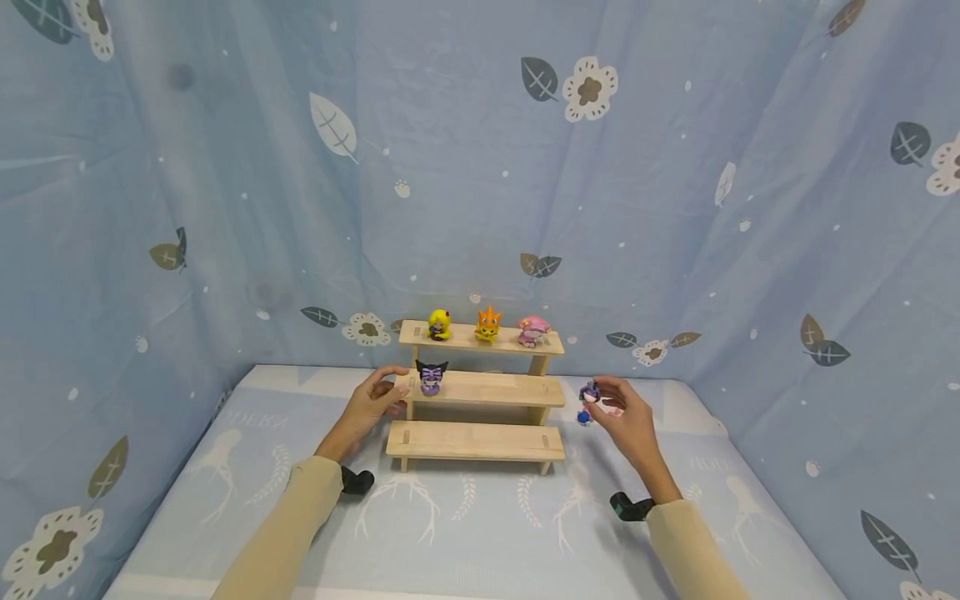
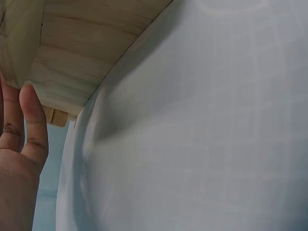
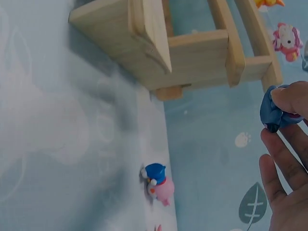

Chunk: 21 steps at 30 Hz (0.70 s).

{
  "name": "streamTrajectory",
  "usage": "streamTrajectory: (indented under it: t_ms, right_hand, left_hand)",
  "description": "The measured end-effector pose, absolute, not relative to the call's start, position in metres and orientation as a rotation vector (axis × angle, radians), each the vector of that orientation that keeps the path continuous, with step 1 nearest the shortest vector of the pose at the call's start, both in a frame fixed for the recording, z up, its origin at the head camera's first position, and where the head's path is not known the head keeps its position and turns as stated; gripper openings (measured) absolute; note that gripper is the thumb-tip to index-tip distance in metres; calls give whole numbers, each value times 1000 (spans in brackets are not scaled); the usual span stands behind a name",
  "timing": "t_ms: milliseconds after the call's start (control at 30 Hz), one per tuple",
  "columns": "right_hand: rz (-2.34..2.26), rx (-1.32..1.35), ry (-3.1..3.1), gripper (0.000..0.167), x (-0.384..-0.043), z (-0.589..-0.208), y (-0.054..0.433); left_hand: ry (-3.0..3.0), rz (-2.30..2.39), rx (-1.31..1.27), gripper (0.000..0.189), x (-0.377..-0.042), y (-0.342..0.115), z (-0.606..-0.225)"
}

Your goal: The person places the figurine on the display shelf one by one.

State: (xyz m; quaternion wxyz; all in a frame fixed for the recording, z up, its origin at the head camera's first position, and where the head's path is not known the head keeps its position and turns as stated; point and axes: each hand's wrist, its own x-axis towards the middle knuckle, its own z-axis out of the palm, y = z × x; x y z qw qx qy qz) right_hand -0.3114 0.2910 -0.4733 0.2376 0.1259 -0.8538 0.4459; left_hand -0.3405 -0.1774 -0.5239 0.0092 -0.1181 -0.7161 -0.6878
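Observation:
A three-step wooden display stand [image 1: 480, 442] stands on the table. My left hand [image 1: 372, 406] grips the left end of its middle step; in the left wrist view the fingertips [image 2: 31, 98] meet the edge of a board. Close to that hand, a purple figurine [image 1: 431, 379] with black ears stands on the middle step. My right hand [image 1: 628, 417] is off the stand's right side. Its thumb and fingers pinch a small dark-blue figurine [image 3: 272, 109], held above the table and partly hidden by the thumb.
On the top step are a yellow-haired figurine [image 1: 439, 325], an orange-yellow one [image 1: 487, 324] and a pink one [image 1: 533, 331]. Below the right hand, a blue-and-pink figurine [image 3: 158, 183] lies on the table near the back edge. A patterned blue curtain [image 1: 465, 167] hangs behind.

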Motion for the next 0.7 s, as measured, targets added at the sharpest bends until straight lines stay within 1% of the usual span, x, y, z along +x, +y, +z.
streamTrajectory:
  t_ms: [233, 433, 700]
  right_hand:
    - [1224, 406, -2339, 45, -310, -466, 275]
    - [1220, 517, -2300, 44, -312, -460, 259]
    - [1186, 601, -2287, 44, -316, -459, 238]
  left_hand:
    - [-2237, -2140, -345, 49, -339, -176, -524]
    - [-2236, -2138, -348, 49, -340, -178, -525]
    - [-2230, -2142, -336, 48, -341, -178, -527]
